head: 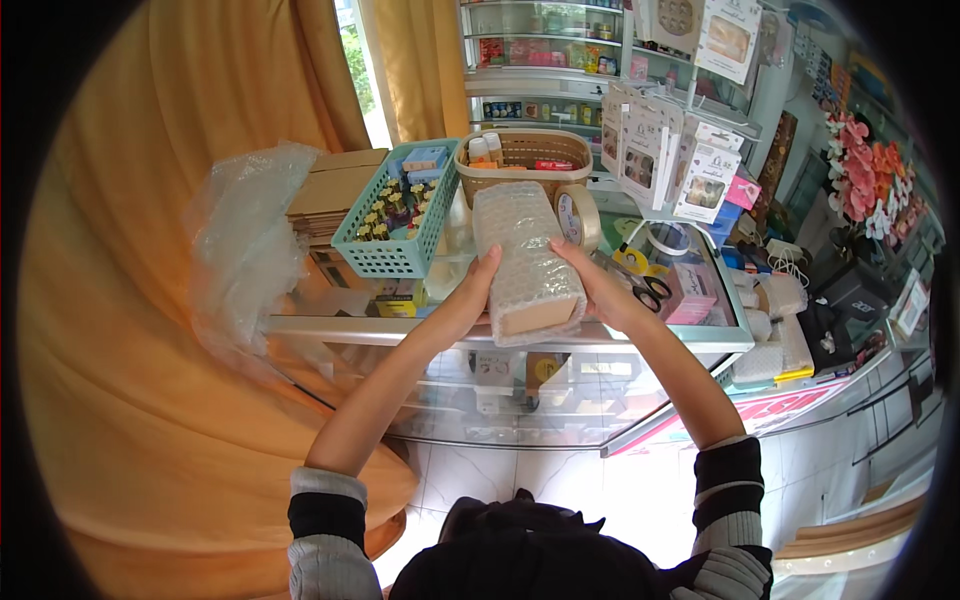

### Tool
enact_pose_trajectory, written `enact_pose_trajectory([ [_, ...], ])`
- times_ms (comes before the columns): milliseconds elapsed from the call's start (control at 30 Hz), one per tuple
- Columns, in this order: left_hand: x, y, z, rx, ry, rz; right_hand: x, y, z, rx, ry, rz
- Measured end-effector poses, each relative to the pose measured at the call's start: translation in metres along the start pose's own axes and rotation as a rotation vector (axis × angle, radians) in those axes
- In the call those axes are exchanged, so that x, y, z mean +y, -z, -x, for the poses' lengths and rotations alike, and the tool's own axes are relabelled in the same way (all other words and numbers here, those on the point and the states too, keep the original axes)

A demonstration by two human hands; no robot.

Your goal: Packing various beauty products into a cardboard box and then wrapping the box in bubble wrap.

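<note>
Between my two hands is a brown cardboard box wrapped in bubble wrap point(529, 259), tilted over the front edge of a glass display counter point(360, 330). My left hand point(472, 289) grips its left side, thumb on the wrap. On the opposite side my right hand point(592, 285) holds it, with the thumb near the upper right edge. The fingers beneath are mostly hidden. Just behind the box a roll of tape point(576, 217) stands on edge. Black-handled scissors point(651, 292) lie to the right of my right hand, beside a pink box point(690, 292).
A mint plastic basket point(390, 259) holds small bottles. Behind the wrapped box stands a tan basket point(525, 180). Folded cardboard point(330, 187) and loose bubble wrap point(247, 240) are at left, near an orange curtain point(150, 337). A rack of carded packs point(652, 150) rises at right.
</note>
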State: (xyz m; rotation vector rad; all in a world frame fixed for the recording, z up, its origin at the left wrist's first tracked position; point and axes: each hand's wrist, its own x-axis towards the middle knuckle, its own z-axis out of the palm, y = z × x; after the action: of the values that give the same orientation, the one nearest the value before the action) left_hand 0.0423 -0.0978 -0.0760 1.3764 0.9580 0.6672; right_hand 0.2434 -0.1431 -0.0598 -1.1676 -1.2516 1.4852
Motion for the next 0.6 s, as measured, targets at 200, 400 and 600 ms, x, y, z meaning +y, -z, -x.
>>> enact_pose_trajectory([
  [200, 0.007, -0.002, 0.024, -0.192, -0.031, 0.185, -0.003, -0.022, 0.025, 0.109, 0.01, 0.062],
  [400, 0.011, -0.002, 0.058, -0.128, -0.074, 0.409, 0.012, -0.016, 0.04, 0.078, 0.04, 0.239],
  [600, 0.016, -0.014, 0.104, -0.117, -0.076, 0.527, 0.087, 0.004, 0.072, 0.346, 0.268, -0.121],
])
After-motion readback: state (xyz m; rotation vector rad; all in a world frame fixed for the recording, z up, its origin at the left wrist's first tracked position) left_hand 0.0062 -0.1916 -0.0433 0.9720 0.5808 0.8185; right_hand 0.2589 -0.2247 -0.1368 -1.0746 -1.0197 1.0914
